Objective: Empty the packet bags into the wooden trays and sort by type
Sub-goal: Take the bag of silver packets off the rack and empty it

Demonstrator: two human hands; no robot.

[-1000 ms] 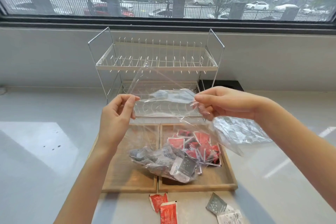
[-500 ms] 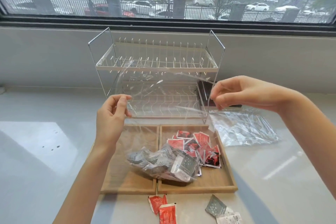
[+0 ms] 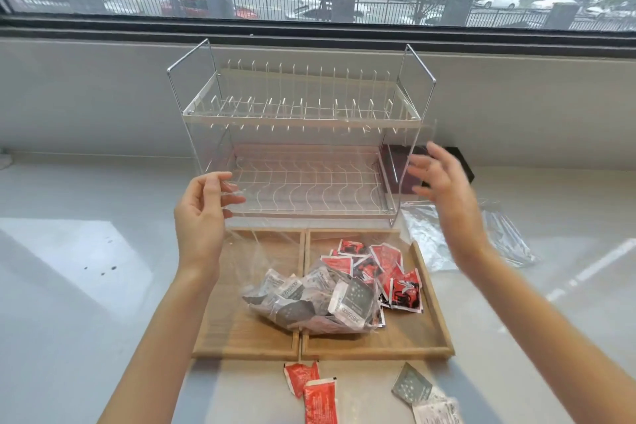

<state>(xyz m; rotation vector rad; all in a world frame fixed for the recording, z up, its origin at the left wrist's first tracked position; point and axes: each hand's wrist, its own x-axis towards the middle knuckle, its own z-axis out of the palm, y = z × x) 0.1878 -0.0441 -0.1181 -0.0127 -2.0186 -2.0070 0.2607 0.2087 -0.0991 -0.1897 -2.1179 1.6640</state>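
Note:
A clear plastic bag [image 3: 265,251] stands stretched upward over two wooden trays, with several grey packets [image 3: 309,299] in its bottom, lying across the divider between the left tray [image 3: 237,334] and the right tray [image 3: 416,337]. Several red packets [image 3: 389,262] lie loose in the right tray. My left hand [image 3: 203,213] pinches the bag's upper left edge. My right hand [image 3: 444,182] is at the bag's upper right edge with fingers spread, gripping nothing.
A two-tier wire dish rack [image 3: 303,120] stands right behind the trays, under the window. An empty clear bag [image 3: 423,234] lies on the counter to the right. Two red packets [image 3: 309,385] and a few grey packets [image 3: 413,389] lie in front of the trays.
My right hand has let go of the bag's edge and opened, moving up and right. The bag's mouth has spread wider. My left hand keeps its pinch.

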